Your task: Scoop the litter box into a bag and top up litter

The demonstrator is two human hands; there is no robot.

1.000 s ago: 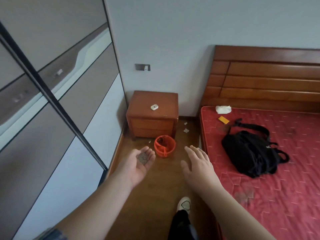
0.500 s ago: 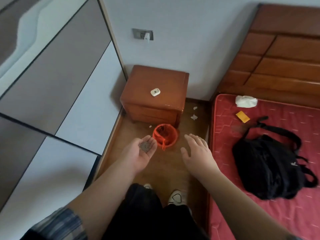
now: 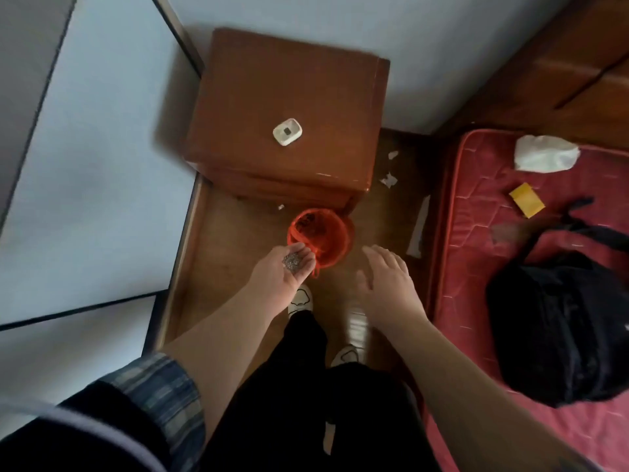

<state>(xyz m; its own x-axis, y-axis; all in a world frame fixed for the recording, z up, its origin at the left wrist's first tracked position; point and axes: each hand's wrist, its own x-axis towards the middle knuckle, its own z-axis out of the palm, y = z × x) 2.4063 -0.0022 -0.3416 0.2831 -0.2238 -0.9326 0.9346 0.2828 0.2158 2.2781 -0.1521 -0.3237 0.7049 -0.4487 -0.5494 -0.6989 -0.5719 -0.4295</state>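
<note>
A small orange bin lined with an orange bag stands on the wooden floor in front of a wooden nightstand. My left hand is palm up and cupped, carrying a small heap of grey litter granules right at the bin's near rim. My right hand hovers to the right of the bin, palm down, fingers relaxed and spread, holding nothing. No litter box or scoop is in view.
A wardrobe with sliding doors lines the left. A red mattress on the right carries a black backpack, a white tissue pack and a yellow card. Paper scraps lie on the floor. A white charger sits on the nightstand.
I have walked closer and looked down. My left hand with the litter has come up to the bin's rim. My right hand stays open beside it.
</note>
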